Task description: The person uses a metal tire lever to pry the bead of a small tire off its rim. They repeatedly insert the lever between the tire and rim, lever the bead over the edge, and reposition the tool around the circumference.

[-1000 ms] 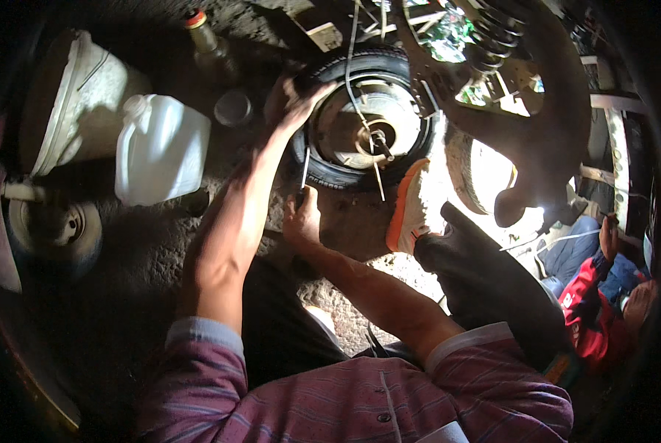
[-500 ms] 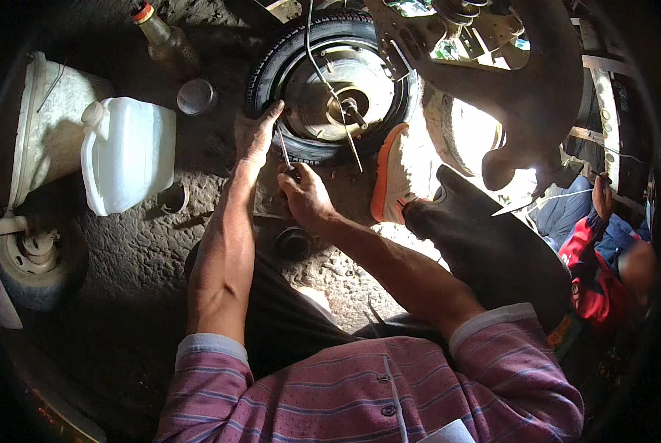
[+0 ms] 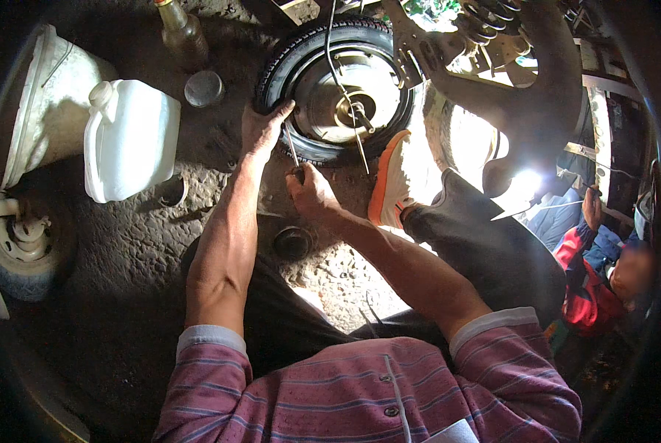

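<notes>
Facing the camera, a black rubber tyre [image 3: 274, 77] is seen beyond both hands, its tread cut into small blocks, its sidewall smooth and rounded. It is fitted around a hub [image 3: 345, 77], a round metal disc, dull in places and brightly lit in others; a short axle [image 3: 364, 122] is set at the centre. A thin cable [image 3: 329, 52] is draped across tyre and hub. The ground [image 3: 131, 258] is dark, coarse and pitted.

The tyre is located ahead of the right hand [image 3: 314, 196] and to the right of the left hand [image 3: 265, 131]. Its near left edge is touched by the left hand: the thumb is laid against the sidewall; the other fingers are mostly hidden, so how tightly they are closed cannot be told. A rod [image 3: 291, 144] is grasped by the right hand, the fingers curled around its dark handle. The slim, straight shaft is pointed up at the tyre's lower left edge; the exact seat of the tip cannot be made out.

The left forearm is extended forward, almost straight. The right forearm is slanted inward from the lower right. A pale shoe [image 3: 392, 181] with an orange sole is planted beside the tyre. A white plastic jug [image 3: 138, 140], squarish with a round cap, is noted farther left.
</notes>
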Available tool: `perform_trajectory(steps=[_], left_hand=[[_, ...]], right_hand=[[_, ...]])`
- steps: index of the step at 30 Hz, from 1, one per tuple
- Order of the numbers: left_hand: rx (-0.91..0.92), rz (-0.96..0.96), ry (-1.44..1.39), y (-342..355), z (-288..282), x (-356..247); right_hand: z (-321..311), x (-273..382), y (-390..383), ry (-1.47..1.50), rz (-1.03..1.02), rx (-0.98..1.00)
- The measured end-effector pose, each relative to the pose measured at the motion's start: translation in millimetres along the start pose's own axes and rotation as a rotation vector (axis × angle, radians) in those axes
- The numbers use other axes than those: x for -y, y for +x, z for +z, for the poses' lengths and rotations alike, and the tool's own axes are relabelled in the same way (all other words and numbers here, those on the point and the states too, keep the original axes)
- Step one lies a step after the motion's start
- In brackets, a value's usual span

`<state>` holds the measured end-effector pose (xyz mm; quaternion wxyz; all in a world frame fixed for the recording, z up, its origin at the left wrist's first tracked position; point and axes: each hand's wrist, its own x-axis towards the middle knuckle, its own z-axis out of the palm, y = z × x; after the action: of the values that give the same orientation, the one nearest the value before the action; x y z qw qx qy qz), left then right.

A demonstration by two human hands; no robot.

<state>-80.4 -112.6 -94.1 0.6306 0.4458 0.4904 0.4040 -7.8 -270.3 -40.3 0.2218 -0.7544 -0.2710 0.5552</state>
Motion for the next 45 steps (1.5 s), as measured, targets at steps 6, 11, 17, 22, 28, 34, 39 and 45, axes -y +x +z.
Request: perform_trajectory(steps=[6,11,17,22,28,34,39,45], left_hand=[[-0.063,-0.028,0.117,0.5,1.8,1.9],[-0.042,-0.125,0.093,-5.6,9.5,-17.4],[0.070,-0.048,-0.051,-9.8,1.3,-15.1],[0.099,-0.036,-0.068,10.6,-5.2,0.9],[0.124,-0.067,0.072,14.2,-11.4,-7.0],[0.324,-0.113,0.590,53.0,-12.3,-53.7],[0.341,-0.022,0.628,79.3,-2.9,-54.7],[0.364,-0.001,0.569,77.2,-3.9,-48.2]], right_hand=[[-10.9,-1.7,12.5,-0.218,-0.125,-0.018],[-21.6,22.2,5.9,0.105,-0.027,0.147],[-4.6,34.7,-5.2,0.120,0.164,0.016],[-16.6,25.1,20.0,-0.108,0.106,0.123],[-10.6,27.7,15.8,-0.029,-0.064,0.129],[5.6,56.7,-8.6,0.749,0.112,0.162],[-13.6,69.4,-12.9,0.845,0.083,0.243],[-16.1,57.0,-7.3,0.810,0.068,0.219]])
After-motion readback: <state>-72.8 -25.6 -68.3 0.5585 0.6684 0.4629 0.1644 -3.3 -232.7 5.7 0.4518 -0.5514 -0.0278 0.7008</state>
